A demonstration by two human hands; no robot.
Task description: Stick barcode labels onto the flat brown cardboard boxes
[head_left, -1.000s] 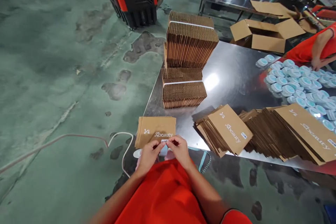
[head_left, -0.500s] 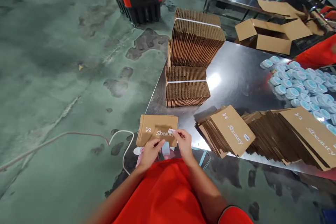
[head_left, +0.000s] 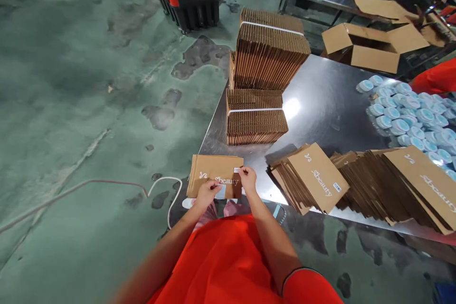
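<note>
The brown kraft carton bears white lettering; the shirt is orange-red.

The mailer is matt kraft card; the stacks of flat cartons show rough corrugated edges, bound with smooth white plastic strap. The stainless-steel table gleams, and the plastic jars look glossy.

Head-worn cam is looking forward and down over the person's red shirt, staying pretty close to the left hand and right hand, while facing the steel table on the right and the concrete floor on the left.
</note>
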